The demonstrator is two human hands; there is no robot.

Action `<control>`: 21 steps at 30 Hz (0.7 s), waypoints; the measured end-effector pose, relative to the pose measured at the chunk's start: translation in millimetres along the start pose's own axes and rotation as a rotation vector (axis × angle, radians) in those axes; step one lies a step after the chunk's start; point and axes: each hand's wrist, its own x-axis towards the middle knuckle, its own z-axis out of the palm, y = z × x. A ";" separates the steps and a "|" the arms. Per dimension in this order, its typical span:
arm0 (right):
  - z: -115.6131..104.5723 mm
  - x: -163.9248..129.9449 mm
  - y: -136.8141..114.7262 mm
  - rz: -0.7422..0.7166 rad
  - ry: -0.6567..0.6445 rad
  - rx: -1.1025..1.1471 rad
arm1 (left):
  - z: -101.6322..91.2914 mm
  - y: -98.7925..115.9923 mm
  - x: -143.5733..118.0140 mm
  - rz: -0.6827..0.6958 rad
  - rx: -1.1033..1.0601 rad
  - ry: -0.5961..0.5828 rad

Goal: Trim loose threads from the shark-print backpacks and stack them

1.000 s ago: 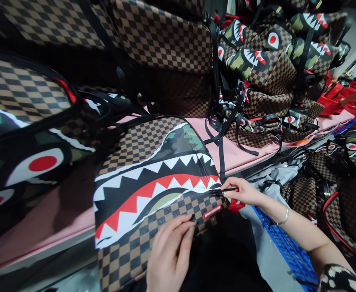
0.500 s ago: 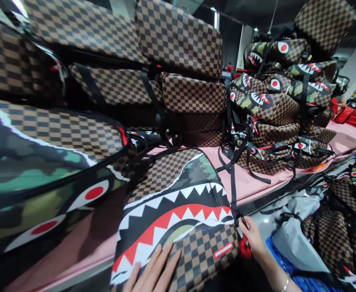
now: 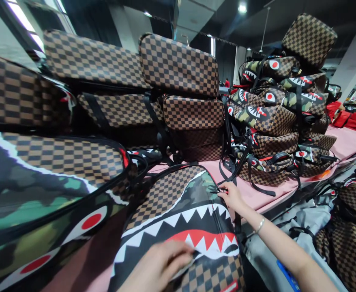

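A brown checkered backpack (image 3: 178, 202) with a shark mouth, white teeth and a camouflage patch lies on the pink table (image 3: 345, 144) right in front of me. My left hand (image 3: 158, 265) rests on the front of it, low down, fingers bent over the teeth. My right hand (image 3: 232, 196) is at the bag's right edge, pinching a small black zipper pull (image 3: 216, 189) between thumb and fingers. A silver bracelet (image 3: 259, 226) is on that wrist.
Stacks of the same checkered bags (image 3: 178, 65) fill the back of the table, a heap of shark-mouth bags (image 3: 275, 113) stands at the right with black straps (image 3: 241, 162) hanging down. Another large shark bag (image 3: 44, 194) lies at my left. Red bags (image 3: 354, 119) far right.
My right hand has moved up along the bag's right edge, from near the lower corner to the upper side. The view has tilted upward. My left hand stayed on the bag's front.
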 end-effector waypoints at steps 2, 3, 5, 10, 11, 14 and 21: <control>6.5 18.7 -3.2 0.011 0.001 -0.063 | -9.8 -8.6 57.5 -0.200 -0.115 0.138; 9.0 25.5 -4.8 0.015 -0.002 -0.095 | -10.5 -17.2 84.3 -0.248 -0.122 0.188; 12.2 34.8 -8.3 0.020 -0.014 -0.160 | -6.5 -38.1 128.9 -0.326 -0.113 0.268; 12.4 46.2 -15.5 0.023 -0.070 -0.290 | 6.4 -70.9 180.5 -0.452 -0.038 0.365; 12.0 48.0 -16.4 0.022 -0.085 -0.305 | 7.5 -71.6 183.7 -0.464 -0.007 0.369; 10.9 52.7 -17.5 0.016 -0.126 -0.326 | 9.6 -67.7 187.5 -0.493 0.096 0.379; 16.2 57.6 -18.7 0.024 -0.148 -0.250 | 16.7 -58.5 186.6 -0.425 0.236 0.388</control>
